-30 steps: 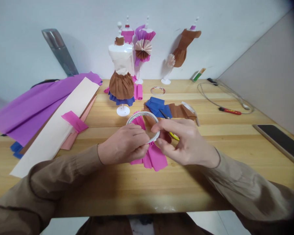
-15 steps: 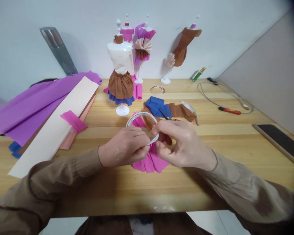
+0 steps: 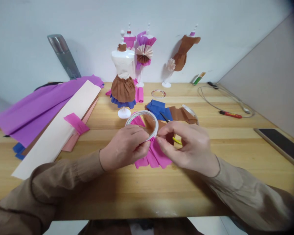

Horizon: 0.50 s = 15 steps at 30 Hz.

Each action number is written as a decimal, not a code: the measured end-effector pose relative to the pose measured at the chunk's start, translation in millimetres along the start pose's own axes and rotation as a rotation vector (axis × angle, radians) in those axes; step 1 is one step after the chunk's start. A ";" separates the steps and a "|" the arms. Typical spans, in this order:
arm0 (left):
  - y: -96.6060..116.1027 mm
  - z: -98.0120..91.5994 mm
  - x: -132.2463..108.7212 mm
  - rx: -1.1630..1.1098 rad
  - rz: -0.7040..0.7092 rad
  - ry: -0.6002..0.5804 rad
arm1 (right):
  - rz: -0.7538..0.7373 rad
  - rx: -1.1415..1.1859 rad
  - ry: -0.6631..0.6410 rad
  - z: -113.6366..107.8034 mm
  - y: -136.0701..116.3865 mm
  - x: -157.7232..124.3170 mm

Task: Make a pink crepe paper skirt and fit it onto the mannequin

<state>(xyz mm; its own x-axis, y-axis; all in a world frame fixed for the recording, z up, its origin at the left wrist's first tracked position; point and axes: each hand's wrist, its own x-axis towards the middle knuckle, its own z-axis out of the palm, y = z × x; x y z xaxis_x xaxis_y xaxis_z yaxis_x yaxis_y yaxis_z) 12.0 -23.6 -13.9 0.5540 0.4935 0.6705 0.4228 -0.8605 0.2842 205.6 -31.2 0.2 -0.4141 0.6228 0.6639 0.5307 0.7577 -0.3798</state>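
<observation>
My left hand (image 3: 123,147) is closed round the near edge of a white tape roll (image 3: 142,123) held upright over the wooden table (image 3: 137,192). My right hand (image 3: 186,145) pinches at the roll's right rim, fingertips pressed together. A pleated pink crepe paper piece (image 3: 153,157) hangs under both hands and rests on the table. Yellow-handled scissors (image 3: 172,130) lie just behind my right hand, mostly hidden.
A small mannequin in a brown and blue skirt (image 3: 123,86) stands behind the roll, more dressed mannequins (image 3: 143,52) by the wall. Purple, cream and pink paper sheets (image 3: 51,111) lie left. Blue and brown scraps (image 3: 171,112), a cable (image 3: 225,98), a red tool (image 3: 230,114), a phone (image 3: 281,145) sit right.
My right hand's fingertips have moved from inside the roll's hoop to its right rim. The pink pleated piece has shifted slightly under the hands. The camera has tilted down a little.
</observation>
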 end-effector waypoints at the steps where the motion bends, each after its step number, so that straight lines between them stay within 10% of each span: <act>1: -0.2 1.0 -0.7 0.041 0.007 0.011 | 0.002 -0.009 0.005 1.6 -1.0 -0.9; 15: 5.9 5.7 -6.7 0.418 0.067 -0.020 | -0.007 -0.141 0.045 14.1 -1.0 -4.8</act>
<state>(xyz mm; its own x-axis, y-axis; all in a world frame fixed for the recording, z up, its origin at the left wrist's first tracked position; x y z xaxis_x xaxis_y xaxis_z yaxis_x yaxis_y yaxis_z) 14.8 -31.3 -20.5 0.6022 0.4445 0.6631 0.6377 -0.7675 -0.0647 196.6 -32.2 -11.6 -0.3861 0.6058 0.6957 0.6277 0.7251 -0.2831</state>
